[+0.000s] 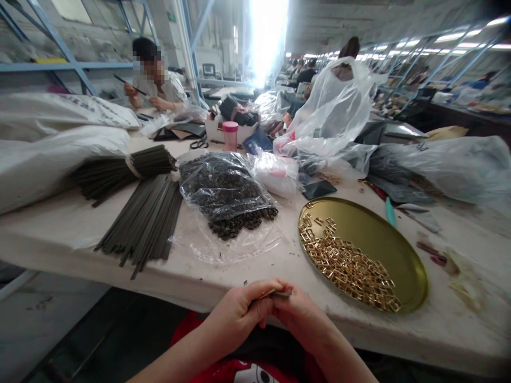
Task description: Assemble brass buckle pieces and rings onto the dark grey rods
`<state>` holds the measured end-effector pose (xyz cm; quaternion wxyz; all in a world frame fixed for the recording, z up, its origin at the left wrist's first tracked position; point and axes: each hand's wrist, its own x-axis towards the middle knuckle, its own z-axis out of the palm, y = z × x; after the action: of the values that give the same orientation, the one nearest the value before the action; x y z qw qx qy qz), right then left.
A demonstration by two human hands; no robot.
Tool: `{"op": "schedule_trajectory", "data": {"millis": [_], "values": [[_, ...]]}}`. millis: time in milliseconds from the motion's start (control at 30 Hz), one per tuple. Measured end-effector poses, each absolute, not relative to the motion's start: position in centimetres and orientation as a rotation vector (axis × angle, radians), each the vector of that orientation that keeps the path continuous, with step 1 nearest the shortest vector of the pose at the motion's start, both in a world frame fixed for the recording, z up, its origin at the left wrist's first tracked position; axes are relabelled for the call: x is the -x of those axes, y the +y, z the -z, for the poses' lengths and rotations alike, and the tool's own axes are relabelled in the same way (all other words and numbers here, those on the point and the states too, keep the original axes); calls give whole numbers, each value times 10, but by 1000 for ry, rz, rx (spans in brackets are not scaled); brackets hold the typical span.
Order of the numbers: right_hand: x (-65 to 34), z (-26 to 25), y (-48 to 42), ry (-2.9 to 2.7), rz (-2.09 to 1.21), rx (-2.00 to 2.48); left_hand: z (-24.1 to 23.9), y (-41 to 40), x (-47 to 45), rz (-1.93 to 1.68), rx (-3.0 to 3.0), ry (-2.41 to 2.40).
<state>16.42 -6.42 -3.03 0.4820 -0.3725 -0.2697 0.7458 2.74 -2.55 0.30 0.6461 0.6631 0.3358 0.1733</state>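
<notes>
My left hand (246, 304) and my right hand (294, 307) meet at the table's front edge, fingers closed. Between them is a short dark strip (282, 294), with a thin gold-coloured glint at the left fingers that I cannot make out. Fingers hide most of it. Right of my hands is a round gold tray (385, 234) bearing a heap of small gold rectangular buckles (351, 268). Ahead lies a clear plastic bag (223, 181), with small black loops (235, 226) spilling from its mouth. To its left, long dark strips (143, 218) lie fanned out beside a tied bundle (120, 167).
Large white sacks (59, 154) line the left side. Behind the bag stand a pink-lidded jar (230, 135), scissors (198, 142) and a white box. A dark phone-like slab (319, 189) and plastic bags (331, 111) lie farther right. A co-worker (157, 88) sits at far left.
</notes>
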Motion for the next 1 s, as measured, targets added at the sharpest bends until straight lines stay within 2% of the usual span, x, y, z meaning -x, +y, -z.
{"op": "schedule_trajectory", "data": {"millis": [133, 267, 333, 433, 500, 633, 767, 933, 1000], "values": [[-170, 38, -54, -757, -1867, 953, 2, -14, -24, -381, -1484, 798], [-195, 46, -19, -1217, -1729, 1182, 17, 5, -24, -435, -1337, 904], [-207, 48, 11, -1455, -1426, 1378, 25, 16, -25, -466, -1282, 967], [-215, 53, 61, -1724, -720, 1682, 33, 31, -28, -470, -1209, 1010], [-213, 59, 87, -1806, -575, 1729, 35, 37, -29, -468, -1182, 1029], [-207, 69, 107, -1868, -590, 1723, 34, 44, -27, -468, -1162, 1053], [-207, 66, 86, -1839, -630, 1707, 34, 47, -26, -492, -1138, 1075], [-198, 52, 37, -1290, -1205, 1424, 40, 45, -32, -578, -1216, 1060], [-192, 46, 20, -1100, -1310, 1326, 42, 42, -34, -603, -1302, 1049]]}}
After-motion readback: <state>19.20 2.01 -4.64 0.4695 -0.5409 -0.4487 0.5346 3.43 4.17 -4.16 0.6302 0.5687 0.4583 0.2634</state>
